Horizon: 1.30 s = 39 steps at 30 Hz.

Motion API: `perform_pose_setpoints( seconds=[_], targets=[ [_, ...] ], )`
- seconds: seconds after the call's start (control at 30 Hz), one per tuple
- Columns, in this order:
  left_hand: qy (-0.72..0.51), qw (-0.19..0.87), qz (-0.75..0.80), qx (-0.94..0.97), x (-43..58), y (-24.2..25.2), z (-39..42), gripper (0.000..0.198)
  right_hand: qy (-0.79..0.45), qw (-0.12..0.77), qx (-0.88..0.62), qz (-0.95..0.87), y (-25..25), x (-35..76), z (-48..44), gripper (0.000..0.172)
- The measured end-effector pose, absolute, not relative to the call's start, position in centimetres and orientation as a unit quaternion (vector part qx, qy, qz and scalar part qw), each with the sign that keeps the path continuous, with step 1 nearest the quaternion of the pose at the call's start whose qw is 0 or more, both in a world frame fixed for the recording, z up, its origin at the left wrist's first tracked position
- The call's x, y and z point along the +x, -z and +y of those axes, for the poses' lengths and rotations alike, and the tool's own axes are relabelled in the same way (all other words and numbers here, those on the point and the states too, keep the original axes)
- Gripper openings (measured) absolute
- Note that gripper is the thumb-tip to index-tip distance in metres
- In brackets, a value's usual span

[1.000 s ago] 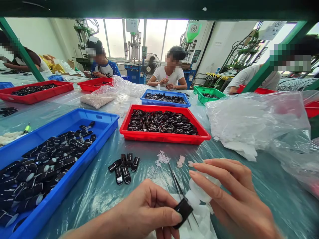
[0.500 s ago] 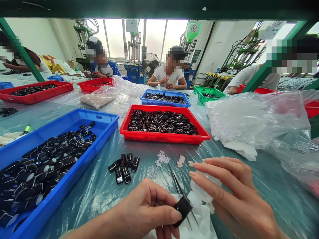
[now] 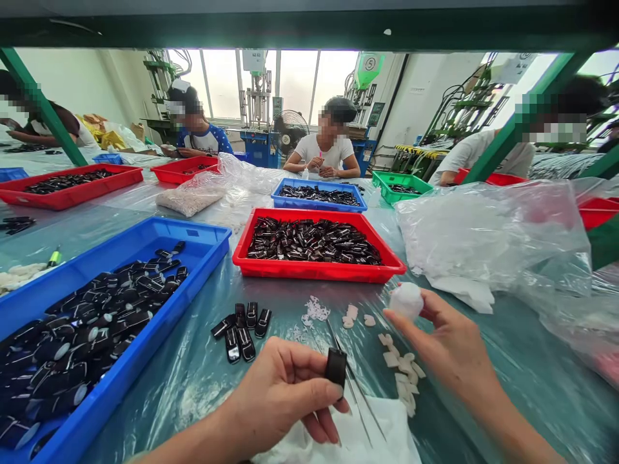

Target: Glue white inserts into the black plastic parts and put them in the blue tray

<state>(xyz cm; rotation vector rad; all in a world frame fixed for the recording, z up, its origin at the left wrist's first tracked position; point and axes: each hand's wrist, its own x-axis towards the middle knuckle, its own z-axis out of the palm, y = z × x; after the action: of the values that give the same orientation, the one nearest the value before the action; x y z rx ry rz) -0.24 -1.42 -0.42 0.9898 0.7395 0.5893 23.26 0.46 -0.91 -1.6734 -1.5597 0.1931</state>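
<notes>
My left hand (image 3: 285, 393) pinches a small black plastic part (image 3: 335, 367) upright between thumb and fingers, just above a pair of metal tweezers (image 3: 355, 393) lying on a white cloth (image 3: 382, 438). My right hand (image 3: 447, 351) is raised over the table and holds a white wad (image 3: 406, 300) at its fingertips. Below it small white pieces (image 3: 403, 374) lie scattered on the plastic sheet. Several black parts (image 3: 242, 330) lie in a loose group to the left of my hands.
A blue tray (image 3: 203, 248) of black parts stands at left, a red tray (image 3: 314, 270) of them ahead, more trays behind. A clear bag (image 3: 493, 232) of white material lies at right. Other people sit across the table. A green frame (image 3: 43, 106) runs overhead.
My right hand has lifted off the cloth with a white wad and moved up and right. My left hand has turned the black part upright. White pieces now show on the sheet.
</notes>
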Motion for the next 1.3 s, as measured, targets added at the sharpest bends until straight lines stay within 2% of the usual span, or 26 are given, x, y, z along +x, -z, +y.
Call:
perform_pose_setpoints(
  seconds=[0.23,0.43,0.47,0.6,0.63,0.7,0.73,0.8,0.83,1.03,1.3],
  targets=[
    [-0.289,0.741,0.378,0.473,-0.2,0.3,-1.5,0.019,-0.129,0.406,-0.74,-0.521,4.1,27.9,3.4,0.019],
    [-0.307,0.707,0.394,0.5,0.0,0.3,-1.7,0.014,-0.128,0.412,-0.755,-0.495,5.6,29.1,4.1,0.024],
    [-0.307,0.703,0.395,0.505,0.0,0.3,-1.7,0.013,-0.115,0.421,-0.753,-0.493,5.4,29.0,4.1,0.029],
    [-0.308,0.704,0.397,0.501,0.0,0.4,-1.7,0.011,-0.019,0.466,-0.742,-0.482,2.9,27.8,3.1,0.072],
    [-0.308,0.708,0.396,0.496,0.0,0.4,-1.7,0.009,0.01,0.475,-0.735,-0.483,2.2,27.3,2.6,0.075],
    [-0.304,0.718,0.394,0.486,0.0,0.5,-1.7,0.008,0.06,0.486,-0.713,-0.503,1.1,26.2,1.6,0.066],
    [-0.3,0.723,0.394,0.482,0.0,0.6,-1.7,0.009,0.072,0.484,-0.697,-0.524,0.8,25.5,1.2,0.055],
    [-0.293,0.729,0.395,0.475,0.0,0.8,-1.7,0.011,0.069,0.452,-0.623,-0.635,0.9,24.1,0.6,0.019],
    [-0.292,0.731,0.396,0.473,0.1,0.9,-1.6,0.011,0.058,0.433,-0.588,-0.681,1.2,23.4,0.5,0.011],
    [-0.273,0.739,0.384,0.482,0.2,1.1,-1.6,0.011,0.021,0.302,-0.487,-0.819,4.1,21.0,1.3,0.022],
    [-0.255,0.739,0.391,0.485,0.3,0.9,-1.6,0.012,0.046,0.235,-0.502,-0.831,4.1,20.5,1.0,0.027]
  ],
)
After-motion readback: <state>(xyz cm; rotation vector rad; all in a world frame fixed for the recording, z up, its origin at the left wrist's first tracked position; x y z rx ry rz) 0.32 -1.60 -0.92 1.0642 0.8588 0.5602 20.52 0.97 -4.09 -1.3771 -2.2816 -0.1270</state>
